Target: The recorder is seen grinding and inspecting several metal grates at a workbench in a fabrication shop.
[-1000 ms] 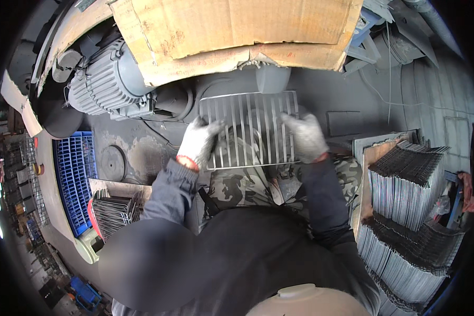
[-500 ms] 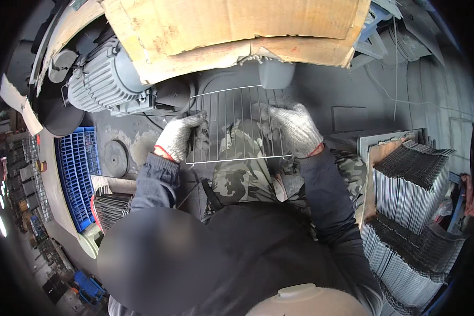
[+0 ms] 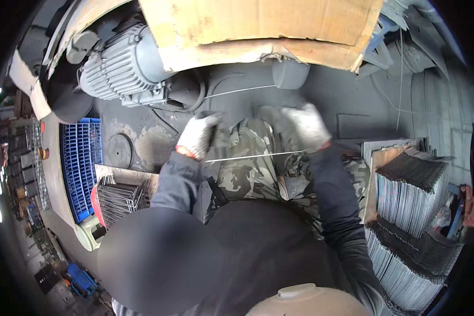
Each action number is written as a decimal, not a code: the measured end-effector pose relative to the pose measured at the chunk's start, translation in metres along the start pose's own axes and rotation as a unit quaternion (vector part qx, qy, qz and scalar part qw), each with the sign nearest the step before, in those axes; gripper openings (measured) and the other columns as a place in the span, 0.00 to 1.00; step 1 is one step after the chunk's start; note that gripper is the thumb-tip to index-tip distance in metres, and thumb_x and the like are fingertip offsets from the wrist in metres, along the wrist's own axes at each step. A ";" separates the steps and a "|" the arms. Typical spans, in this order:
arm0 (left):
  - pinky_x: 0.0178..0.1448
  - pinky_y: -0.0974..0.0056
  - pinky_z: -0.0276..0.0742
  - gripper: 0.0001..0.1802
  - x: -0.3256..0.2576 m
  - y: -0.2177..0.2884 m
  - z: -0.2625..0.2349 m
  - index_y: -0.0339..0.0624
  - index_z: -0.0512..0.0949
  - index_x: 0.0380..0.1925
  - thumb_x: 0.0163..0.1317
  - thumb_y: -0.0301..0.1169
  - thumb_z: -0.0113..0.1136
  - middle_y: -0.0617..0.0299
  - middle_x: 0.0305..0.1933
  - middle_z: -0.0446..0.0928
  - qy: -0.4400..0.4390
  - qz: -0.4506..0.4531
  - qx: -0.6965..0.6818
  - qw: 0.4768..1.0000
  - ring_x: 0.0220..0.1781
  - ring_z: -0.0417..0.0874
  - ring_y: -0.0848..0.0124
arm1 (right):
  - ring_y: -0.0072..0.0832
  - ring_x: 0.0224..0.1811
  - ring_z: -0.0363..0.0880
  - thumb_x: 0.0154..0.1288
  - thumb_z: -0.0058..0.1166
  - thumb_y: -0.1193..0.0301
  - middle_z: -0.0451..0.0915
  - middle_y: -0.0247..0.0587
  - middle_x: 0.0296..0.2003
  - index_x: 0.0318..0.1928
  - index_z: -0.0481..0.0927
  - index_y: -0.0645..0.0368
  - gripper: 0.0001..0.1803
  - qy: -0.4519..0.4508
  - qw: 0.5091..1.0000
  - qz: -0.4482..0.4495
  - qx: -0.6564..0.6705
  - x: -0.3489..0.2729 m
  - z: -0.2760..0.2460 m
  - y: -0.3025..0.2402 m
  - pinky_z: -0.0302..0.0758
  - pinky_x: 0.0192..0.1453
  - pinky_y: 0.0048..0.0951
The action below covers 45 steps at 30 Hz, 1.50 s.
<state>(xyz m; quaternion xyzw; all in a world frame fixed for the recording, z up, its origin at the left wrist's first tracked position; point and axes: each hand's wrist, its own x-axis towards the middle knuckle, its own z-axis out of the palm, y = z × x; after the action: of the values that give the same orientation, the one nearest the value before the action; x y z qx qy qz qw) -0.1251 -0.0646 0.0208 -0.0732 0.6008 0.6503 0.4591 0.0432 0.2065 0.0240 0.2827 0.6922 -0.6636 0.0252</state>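
Observation:
A wire rack (image 3: 255,156) spans the space between my two gloved hands, above my camouflage-trousered legs. Its near and far edge wires show clearly, while the thin wires between them are smeared by motion. My left hand (image 3: 196,136), in a white knit glove with dark fingertips, is closed on the rack's left side. On the opposite side my right hand (image 3: 309,126), gloved the same way and blurred, grips the rack. Just beyond its far edge is a grey rounded block (image 3: 291,75) under the cardboard.
A cardboard sheet (image 3: 263,21) overhangs the far side beside a grey finned motor (image 3: 124,63). Bundled wire racks (image 3: 408,197) stand at the right, with another bundle (image 3: 400,258) nearer. More racks (image 3: 121,200) lean at the left by a blue plastic crate (image 3: 82,171).
The rack's inner wires, distinct before, are now smeared by motion. Both hands keep hold of it. Hands, rack and surroundings appear farther right as the view has shifted.

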 end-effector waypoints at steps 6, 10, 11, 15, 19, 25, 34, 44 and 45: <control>0.29 0.66 0.79 0.11 -0.052 0.001 -0.029 0.35 0.79 0.45 0.64 0.23 0.67 0.57 0.34 0.85 0.052 0.060 0.021 0.997 0.24 0.85 0.68 | 0.22 0.45 0.84 0.80 0.58 0.73 0.88 0.37 0.51 0.63 0.82 0.62 0.16 -0.027 0.983 -0.054 0.171 -0.027 0.047 0.001 0.81 0.49 0.26; 0.46 0.67 0.82 0.11 -0.065 -0.019 -0.029 0.38 0.82 0.46 0.64 0.22 0.69 0.61 0.39 0.87 0.016 0.160 0.082 0.984 0.38 0.86 0.73 | 0.21 0.46 0.83 0.81 0.56 0.75 0.86 0.37 0.50 0.62 0.79 0.63 0.14 -0.037 0.995 -0.036 0.081 -0.073 0.032 -0.026 0.81 0.51 0.27; 0.46 0.67 0.82 0.11 -0.069 -0.018 -0.017 0.38 0.82 0.46 0.64 0.22 0.69 0.61 0.39 0.87 0.005 0.161 0.083 0.984 0.38 0.86 0.73 | 0.25 0.54 0.84 0.80 0.57 0.77 0.87 0.38 0.54 0.66 0.79 0.63 0.18 -0.010 0.996 -0.077 0.033 -0.083 0.026 -0.026 0.82 0.61 0.31; 0.48 0.67 0.82 0.11 -0.081 -0.017 0.014 0.36 0.82 0.45 0.63 0.18 0.70 0.61 0.40 0.87 0.044 0.290 0.084 0.952 0.39 0.85 0.73 | 0.27 0.56 0.82 0.75 0.60 0.82 0.85 0.42 0.55 0.62 0.78 0.65 0.17 0.061 0.978 -0.115 0.163 -0.101 0.028 -0.018 0.79 0.64 0.32; 0.50 0.67 0.83 0.12 -0.090 -0.017 0.028 0.34 0.82 0.46 0.63 0.17 0.71 0.60 0.41 0.87 0.056 0.331 0.081 0.939 0.42 0.86 0.73 | 0.26 0.58 0.82 0.76 0.60 0.83 0.86 0.42 0.55 0.62 0.80 0.65 0.18 0.110 0.970 -0.144 0.161 -0.122 0.026 -0.017 0.79 0.65 0.32; 0.53 0.65 0.85 0.13 -0.089 -0.028 0.025 0.34 0.83 0.47 0.63 0.15 0.70 0.56 0.47 0.87 0.066 0.389 0.053 0.917 0.45 0.87 0.71 | 0.28 0.57 0.84 0.74 0.62 0.84 0.87 0.42 0.54 0.61 0.81 0.65 0.17 0.092 0.971 -0.138 0.175 -0.134 0.033 -0.028 0.80 0.65 0.34; 0.42 0.67 0.78 0.09 -0.064 -0.028 0.044 0.37 0.80 0.38 0.64 0.24 0.72 0.63 0.33 0.82 0.078 0.356 0.199 0.910 0.35 0.80 0.76 | 0.30 0.48 0.84 0.75 0.66 0.75 0.87 0.39 0.44 0.55 0.82 0.63 0.13 0.158 0.978 -0.138 -0.004 -0.090 0.006 0.006 0.82 0.57 0.36; 0.48 0.62 0.82 0.10 0.049 -0.055 0.121 0.36 0.78 0.45 0.71 0.28 0.69 0.58 0.38 0.84 -0.033 0.282 0.268 0.921 0.40 0.85 0.69 | 0.26 0.50 0.85 0.77 0.64 0.73 0.87 0.41 0.51 0.62 0.81 0.64 0.18 0.235 0.951 -0.044 0.197 -0.065 -0.073 0.037 0.83 0.55 0.31; 0.48 0.62 0.82 0.10 0.050 -0.052 0.123 0.36 0.78 0.46 0.72 0.28 0.68 0.59 0.38 0.84 -0.055 0.262 0.236 0.934 0.40 0.85 0.69 | 0.26 0.49 0.85 0.77 0.65 0.71 0.87 0.42 0.50 0.62 0.80 0.65 0.19 0.234 0.960 -0.049 0.147 -0.062 -0.077 0.033 0.83 0.54 0.31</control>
<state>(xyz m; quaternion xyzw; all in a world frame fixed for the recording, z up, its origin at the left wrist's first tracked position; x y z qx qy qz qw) -0.0614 0.0570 -0.0160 0.2336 0.7085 0.5899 0.3089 0.1359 0.2547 0.0285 0.3962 0.5865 -0.6738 -0.2123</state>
